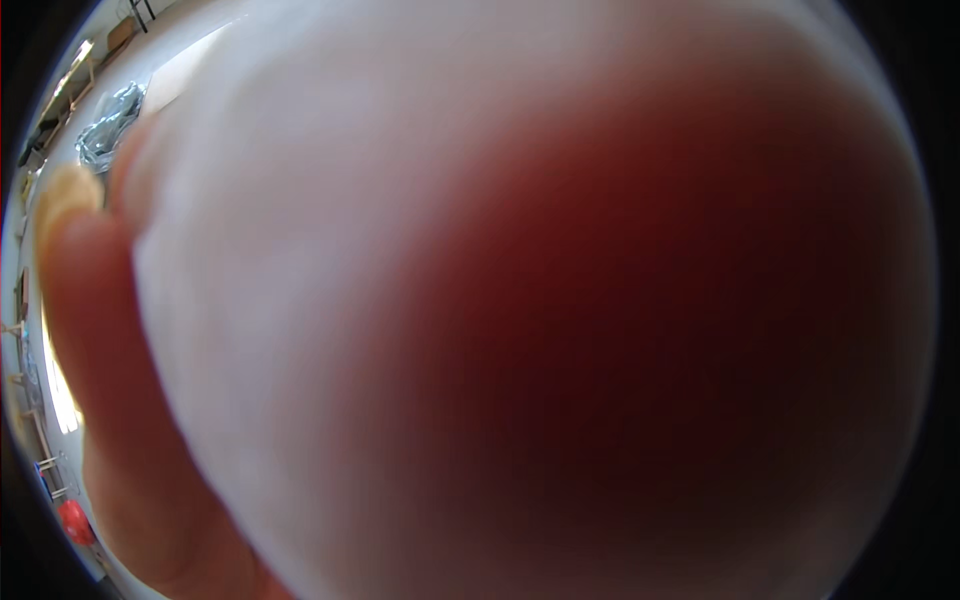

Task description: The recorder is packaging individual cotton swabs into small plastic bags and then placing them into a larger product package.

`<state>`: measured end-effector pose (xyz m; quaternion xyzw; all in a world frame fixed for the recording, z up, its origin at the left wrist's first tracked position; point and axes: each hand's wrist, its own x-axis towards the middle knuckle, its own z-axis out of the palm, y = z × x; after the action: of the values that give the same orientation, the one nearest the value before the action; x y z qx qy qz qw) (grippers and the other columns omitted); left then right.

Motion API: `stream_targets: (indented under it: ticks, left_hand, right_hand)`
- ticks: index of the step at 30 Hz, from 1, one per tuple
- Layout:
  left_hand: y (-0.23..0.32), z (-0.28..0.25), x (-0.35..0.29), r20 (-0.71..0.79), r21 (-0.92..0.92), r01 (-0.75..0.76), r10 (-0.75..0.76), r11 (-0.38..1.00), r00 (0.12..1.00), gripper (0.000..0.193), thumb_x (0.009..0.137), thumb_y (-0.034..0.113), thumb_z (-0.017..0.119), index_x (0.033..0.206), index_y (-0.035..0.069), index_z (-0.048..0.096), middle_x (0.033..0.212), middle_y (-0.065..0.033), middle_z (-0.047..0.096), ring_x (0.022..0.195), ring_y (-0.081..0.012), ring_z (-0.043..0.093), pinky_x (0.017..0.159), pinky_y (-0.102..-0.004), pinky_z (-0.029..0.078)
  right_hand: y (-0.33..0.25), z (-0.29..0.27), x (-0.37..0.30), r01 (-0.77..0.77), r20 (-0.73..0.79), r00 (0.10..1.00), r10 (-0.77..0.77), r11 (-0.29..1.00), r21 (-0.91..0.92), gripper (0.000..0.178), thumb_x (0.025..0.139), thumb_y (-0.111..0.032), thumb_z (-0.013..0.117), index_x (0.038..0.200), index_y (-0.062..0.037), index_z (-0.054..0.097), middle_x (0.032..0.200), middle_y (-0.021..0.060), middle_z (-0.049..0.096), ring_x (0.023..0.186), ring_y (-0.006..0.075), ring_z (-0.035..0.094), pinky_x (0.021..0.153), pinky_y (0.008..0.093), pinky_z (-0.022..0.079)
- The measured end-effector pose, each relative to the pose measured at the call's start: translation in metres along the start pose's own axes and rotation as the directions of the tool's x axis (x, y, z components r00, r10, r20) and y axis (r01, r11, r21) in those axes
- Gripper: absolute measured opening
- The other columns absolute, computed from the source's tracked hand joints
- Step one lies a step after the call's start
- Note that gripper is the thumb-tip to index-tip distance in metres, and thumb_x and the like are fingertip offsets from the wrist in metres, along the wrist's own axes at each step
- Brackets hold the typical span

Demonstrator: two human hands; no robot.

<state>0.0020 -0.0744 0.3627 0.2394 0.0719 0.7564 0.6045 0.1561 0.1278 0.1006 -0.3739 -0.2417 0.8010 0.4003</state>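
Observation:
A hand, by its thumb on the left side most likely my left hand [115, 370], is right up against the camera. Its thumb stands upright with the nail near the top, and another fingertip shows just beside it. The thumb lies along the edge of a blurred white sheet, like a cloth or tissue [270, 230], which covers most of the picture. A dark red blur fills the middle and right, perhaps fingers behind the sheet; it is too close to make out. My right hand cannot be identified.
At the upper left, a crumpled clear plastic bag [110, 125] lies on a pale surface. Along the left rim, furniture appears small and bent, with a red object [75, 522] lower down. Everything else is hidden behind the hand and sheet.

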Motion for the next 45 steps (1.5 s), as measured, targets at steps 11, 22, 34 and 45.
stream_targets:
  ticks: [11, 22, 34, 45]
  left_hand:
    - [0.019, -0.006, -0.009, 0.11, 0.16, 0.04, -0.058, 0.986, 0.992, 0.049, 0.104, 0.036, 0.032, 0.148, 0.014, 0.024, 0.151, -0.0054, 0.04, 0.142, -0.0266, 0.035, 0.111, -0.0572, 0.028]
    - [0.026, 0.024, -0.003, -0.082, 0.19, 0.097, -0.083, 0.977, 0.993, 0.054, 0.105, 0.041, 0.022, 0.154, 0.019, 0.015, 0.16, 0.0025, 0.022, 0.146, -0.0149, 0.024, 0.117, -0.0525, 0.019]
    - [0.042, -0.008, -0.035, 0.167, 0.285, 0.094, -0.146, 0.954, 0.975, 0.061, 0.104, 0.041, 0.025, 0.156, 0.019, 0.003, 0.163, 0.001, 0.006, 0.15, -0.0154, 0.01, 0.117, -0.0557, 0.017]
    - [0.005, 0.01, -0.029, -0.05, 0.358, -0.244, 0.279, 0.901, 0.959, 0.059, 0.104, 0.039, 0.026, 0.156, 0.019, 0.005, 0.163, 0.0027, 0.009, 0.15, -0.0173, 0.011, 0.116, -0.0574, 0.02]
  right_hand:
    - [0.001, 0.003, -0.004, -0.02, -0.022, 1.0, 0.02, 1.0, 0.005, 0.009, 0.097, -0.016, 0.057, 0.096, -0.0068, 0.06, 0.076, 0.0022, 0.062, 0.064, 0.0106, 0.059, 0.058, 0.0228, 0.048]
    - [0.002, -0.002, 0.0, -0.01, -0.009, 1.0, 0.01, 1.0, -0.008, 0.01, 0.097, -0.016, 0.056, 0.096, -0.0072, 0.06, 0.075, 0.0019, 0.063, 0.063, 0.0106, 0.059, 0.058, 0.0234, 0.048]
    - [0.002, -0.007, -0.001, 0.0, -0.025, 1.0, 0.0, 1.0, -0.006, 0.009, 0.097, -0.015, 0.057, 0.095, -0.0067, 0.059, 0.075, 0.0024, 0.062, 0.062, 0.0111, 0.059, 0.056, 0.0236, 0.048]
    - [-0.002, -0.006, -0.006, -0.018, -0.047, 0.999, 0.017, 0.999, -0.029, 0.01, 0.097, -0.016, 0.057, 0.096, -0.0064, 0.06, 0.076, 0.0024, 0.063, 0.062, 0.0107, 0.059, 0.057, 0.0233, 0.048]
